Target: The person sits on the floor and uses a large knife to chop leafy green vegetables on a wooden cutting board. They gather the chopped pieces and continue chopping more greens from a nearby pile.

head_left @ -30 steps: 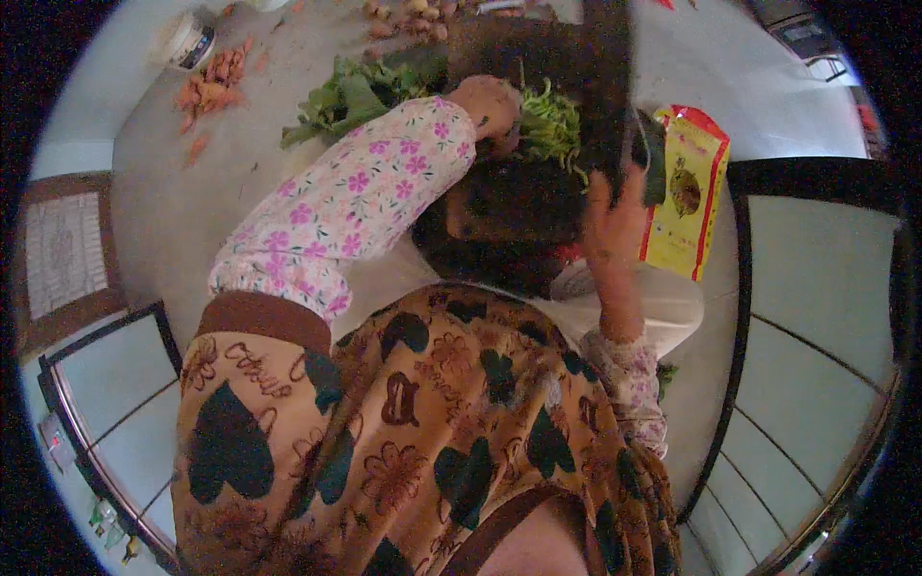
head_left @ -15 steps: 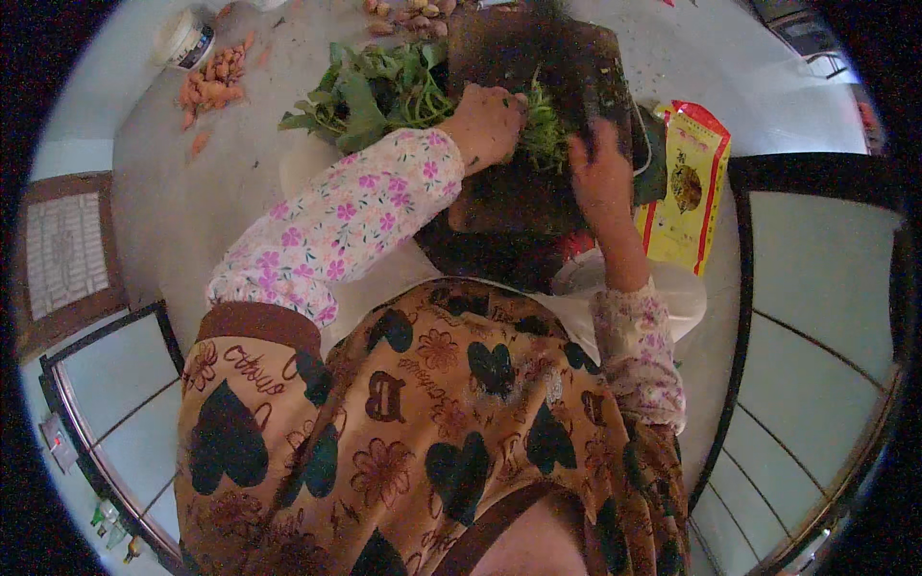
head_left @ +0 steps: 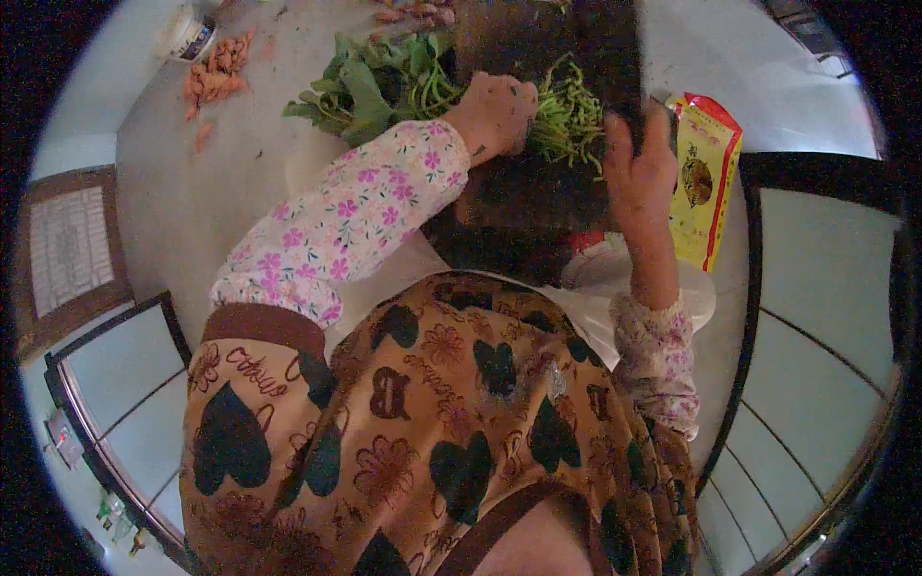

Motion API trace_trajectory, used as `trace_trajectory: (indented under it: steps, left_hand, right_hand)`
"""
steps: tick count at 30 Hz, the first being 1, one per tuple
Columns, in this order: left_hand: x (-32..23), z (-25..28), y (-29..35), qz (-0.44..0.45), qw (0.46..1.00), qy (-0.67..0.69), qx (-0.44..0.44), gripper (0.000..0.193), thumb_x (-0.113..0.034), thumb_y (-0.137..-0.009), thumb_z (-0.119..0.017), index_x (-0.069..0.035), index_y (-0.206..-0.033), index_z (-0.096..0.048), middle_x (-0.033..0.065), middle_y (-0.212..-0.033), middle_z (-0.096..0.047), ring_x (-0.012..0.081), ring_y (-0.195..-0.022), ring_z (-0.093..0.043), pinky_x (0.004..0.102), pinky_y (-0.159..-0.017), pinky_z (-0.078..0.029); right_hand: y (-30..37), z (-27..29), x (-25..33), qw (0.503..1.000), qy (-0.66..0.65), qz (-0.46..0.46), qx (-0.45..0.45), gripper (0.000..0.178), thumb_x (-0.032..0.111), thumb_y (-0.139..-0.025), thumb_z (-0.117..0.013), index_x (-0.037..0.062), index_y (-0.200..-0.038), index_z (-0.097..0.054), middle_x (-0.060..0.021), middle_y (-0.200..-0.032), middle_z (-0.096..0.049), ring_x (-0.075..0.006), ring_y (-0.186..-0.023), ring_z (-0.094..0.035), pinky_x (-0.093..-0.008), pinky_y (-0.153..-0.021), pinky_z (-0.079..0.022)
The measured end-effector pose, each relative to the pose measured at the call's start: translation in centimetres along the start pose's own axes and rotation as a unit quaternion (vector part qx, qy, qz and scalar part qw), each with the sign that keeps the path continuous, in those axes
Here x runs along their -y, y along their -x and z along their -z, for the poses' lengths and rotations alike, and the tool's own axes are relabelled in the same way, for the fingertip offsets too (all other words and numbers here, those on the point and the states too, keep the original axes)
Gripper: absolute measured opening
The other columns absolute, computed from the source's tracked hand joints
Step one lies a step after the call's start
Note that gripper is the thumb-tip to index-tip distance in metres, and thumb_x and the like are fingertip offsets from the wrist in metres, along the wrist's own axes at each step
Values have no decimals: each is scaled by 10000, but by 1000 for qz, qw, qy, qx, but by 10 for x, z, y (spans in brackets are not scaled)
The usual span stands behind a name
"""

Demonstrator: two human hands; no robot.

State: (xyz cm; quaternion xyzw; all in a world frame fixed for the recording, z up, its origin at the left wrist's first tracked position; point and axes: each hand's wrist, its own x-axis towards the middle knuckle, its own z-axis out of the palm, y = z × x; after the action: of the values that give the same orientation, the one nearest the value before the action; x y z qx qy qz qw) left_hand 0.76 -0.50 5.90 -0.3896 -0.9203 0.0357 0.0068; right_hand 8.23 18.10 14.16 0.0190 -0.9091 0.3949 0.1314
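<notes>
One bunch of greens [head_left: 569, 115] is clasped by the left hand [head_left: 496, 113] over a dark board [head_left: 509, 199], upper centre; a blurred dark cleaver [head_left: 615, 62] is apparently gripped by the right hand [head_left: 643, 171]. Left fingertips could be cut were the cleaver misdirected leftward.

Stems [head_left: 569, 120] on chopping board [head_left: 504, 199], leaves [head_left: 363, 98] at left, packet [head_left: 704, 182] at right

Thin green stems [head_left: 569, 117] in a loose bunch on a dark board [head_left: 509, 204], broad leaves [head_left: 367, 94] spread leftward.
</notes>
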Motion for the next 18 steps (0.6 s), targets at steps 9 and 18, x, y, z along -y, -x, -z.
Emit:
trace_trajectory:
  steps: [9,18]
  left_hand:
    - [7,-5,6,-17,999,-28,-19,423,-260,-659,-670,-57,-1014,-565,106,-1018,-589,278,-907,-560,432,-706,-470]
    - [4,2,3,5,996,17,-92,428,-246,-638,-683,-44,-991,-549,104,-856,-613,276,-817,-596,408,-667,-485]
  right_hand:
    - [-1,5,8,1000,6,-9,-16,278,247,-891,-542,48,-1076,-488,-208,-855,-627,-409,-760,-611,-435,-657,-478]
    - [-2,-1,4,997,38,-32,54,383,333,-889,-533,45,-1122,-435,-251,-863,-615,-455,-765,-594,-505,-639,-476]
